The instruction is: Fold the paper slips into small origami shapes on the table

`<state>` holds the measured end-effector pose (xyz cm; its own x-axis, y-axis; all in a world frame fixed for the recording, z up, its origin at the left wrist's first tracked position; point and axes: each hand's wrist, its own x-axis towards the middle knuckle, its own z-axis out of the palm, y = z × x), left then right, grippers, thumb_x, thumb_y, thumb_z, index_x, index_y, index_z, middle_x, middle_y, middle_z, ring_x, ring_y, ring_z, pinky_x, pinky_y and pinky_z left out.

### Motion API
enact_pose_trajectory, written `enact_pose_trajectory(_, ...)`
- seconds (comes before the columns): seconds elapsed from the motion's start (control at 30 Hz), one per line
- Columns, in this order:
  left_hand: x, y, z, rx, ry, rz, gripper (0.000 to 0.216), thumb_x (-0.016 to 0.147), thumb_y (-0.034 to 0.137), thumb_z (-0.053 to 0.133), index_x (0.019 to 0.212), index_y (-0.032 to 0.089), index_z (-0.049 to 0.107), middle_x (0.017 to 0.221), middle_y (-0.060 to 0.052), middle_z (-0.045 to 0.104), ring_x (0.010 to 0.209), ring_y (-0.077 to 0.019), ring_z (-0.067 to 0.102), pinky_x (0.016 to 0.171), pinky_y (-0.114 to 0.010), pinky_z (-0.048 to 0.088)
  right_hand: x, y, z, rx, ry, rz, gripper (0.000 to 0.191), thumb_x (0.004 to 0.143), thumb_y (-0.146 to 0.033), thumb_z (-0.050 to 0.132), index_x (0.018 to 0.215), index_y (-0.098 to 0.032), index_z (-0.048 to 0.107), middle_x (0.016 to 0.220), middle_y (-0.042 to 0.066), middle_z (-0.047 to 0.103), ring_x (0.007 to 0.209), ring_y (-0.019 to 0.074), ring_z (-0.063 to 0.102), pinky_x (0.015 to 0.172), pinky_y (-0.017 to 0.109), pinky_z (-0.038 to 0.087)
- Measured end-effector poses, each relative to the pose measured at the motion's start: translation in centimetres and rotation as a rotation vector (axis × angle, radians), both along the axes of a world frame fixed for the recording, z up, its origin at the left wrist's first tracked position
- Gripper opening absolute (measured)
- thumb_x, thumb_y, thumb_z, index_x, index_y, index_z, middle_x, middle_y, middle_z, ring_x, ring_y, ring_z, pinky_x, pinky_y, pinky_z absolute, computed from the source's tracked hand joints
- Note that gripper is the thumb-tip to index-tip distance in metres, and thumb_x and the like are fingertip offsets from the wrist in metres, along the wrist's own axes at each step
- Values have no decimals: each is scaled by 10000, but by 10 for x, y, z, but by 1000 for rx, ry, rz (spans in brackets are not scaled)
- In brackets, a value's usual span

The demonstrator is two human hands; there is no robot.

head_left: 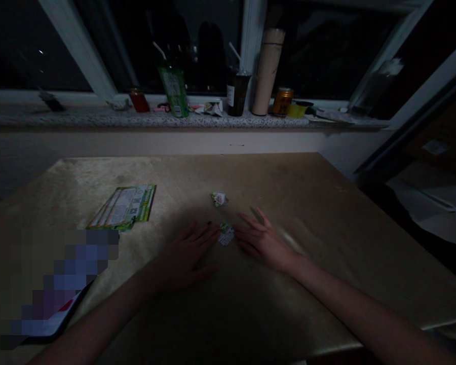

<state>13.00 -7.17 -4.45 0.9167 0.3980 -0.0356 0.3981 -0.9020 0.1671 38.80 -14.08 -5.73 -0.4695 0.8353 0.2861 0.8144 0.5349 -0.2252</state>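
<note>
Both my hands lie flat on a dim beige table [307, 192]. My left hand [186, 253] has its fingers stretched out, the fingertips touching a small folded printed paper piece [226, 234]. My right hand [260, 238] is spread open on the other side of that piece, its fingertips just beside it. A second small folded paper piece [219, 199] lies a little farther away, apart from both hands.
A green printed leaflet [124, 207] lies at the left. A blurred-out flat object [57, 294] sits at the near left edge. The stone windowsill [79, 117] behind holds a green bottle [174, 88], a dark cup [237, 91], a tall beige tube [268, 71], cans and scraps.
</note>
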Motion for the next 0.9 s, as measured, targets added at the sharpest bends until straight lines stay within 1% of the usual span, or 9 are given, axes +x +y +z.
enact_pose_trajectory(0.13, 0, 0, -4, 21, 1, -4, 728, 930, 569, 374, 1503, 225, 85, 1541, -79, 195, 1402, -264, 200, 1134, -457, 77, -2, 0, -3, 61, 6, -55, 261, 950, -272, 458, 1122, -239, 651, 1261, 28, 611, 1337, 246, 368, 1137, 597, 72)
enact_pose_trajectory(0.27, 2, 1, -8, 39, -9, -3, 709, 938, 548, 371, 1501, 206, 110, 1540, -80, 203, 1409, -255, 177, 1136, -449, 80, -5, 2, -4, 72, 16, -58, 238, 938, -242, 473, 1070, -222, 670, 1231, 33, 626, 1310, 236, 403, 1143, 559, 117)
enact_pose_trajectory(0.33, 4, 4, -8, 48, -23, -1, 655, 947, 514, 380, 1487, 196, 189, 1525, -80, 260, 1403, -240, 202, 1139, -442, 73, -5, 2, -5, 72, 23, -40, 237, 934, -239, 476, 1083, -208, 658, 1211, 38, 636, 1286, 229, 430, 1145, 538, 134)
enact_pose_trajectory(0.43, 10, 6, -8, 57, -74, 15, 519, 960, 444, 395, 1422, 212, 348, 1457, -65, 407, 1353, -220, 325, 1143, -442, 76, -6, 2, -5, 62, 37, -19, 251, 932, -264, 482, 1126, -192, 626, 1191, 60, 643, 1226, 215, 489, 1127, 500, 208)
enact_pose_trajectory(0.5, 13, 6, -8, 49, -117, 33, 461, 962, 408, 401, 1385, 224, 399, 1411, -55, 470, 1308, -206, 396, 1138, -427, 129, -8, 2, -3, 58, 40, -16, 277, 920, -313, 508, 1143, -180, 607, 1175, 78, 646, 1169, 211, 528, 1095, 461, 277)
enact_pose_trajectory(0.57, 16, 4, -8, 34, -148, 48, 453, 956, 381, 418, 1377, 214, 402, 1391, -59, 491, 1282, -197, 427, 1122, -404, 199, -12, 2, 0, 68, 19, -20, 321, 890, -383, 551, 1116, -163, 611, 1135, 98, 655, 1122, 223, 546, 1057, 436, 321)
enact_pose_trajectory(0.67, 17, 1, -8, 33, -169, 62, 469, 940, 339, 445, 1379, 184, 389, 1378, -75, 502, 1269, -202, 439, 1115, -405, 221, -23, 4, 5, 77, -69, -61, 378, 850, -475, 578, 1012, -139, 633, 1019, 121, 666, 1049, 258, 555, 977, 435, 369)
enact_pose_trajectory(0.77, 17, 1, -11, 52, -185, 92, 453, 931, 312, 443, 1366, 192, 408, 1354, -72, 525, 1261, -215, 445, 1120, -438, 194, -37, 8, 6, 74, -155, -158, 362, 863, -485, 548, 915, -136, 632, 914, 125, 651, 935, 264, 567, 867, 427, 407)
enact_pose_trajectory(0.9, 15, 7, -17, 65, -205, 132, 431, 927, 308, 430, 1347, 213, 438, 1358, -66, 521, 1266, -223, 439, 1121, -456, 187, -49, 16, 1, 80, -231, -208, 278, 895, -391, 524, 935, -133, 620, 896, 121, 639, 881, 256, 564, 778, 389, 430)
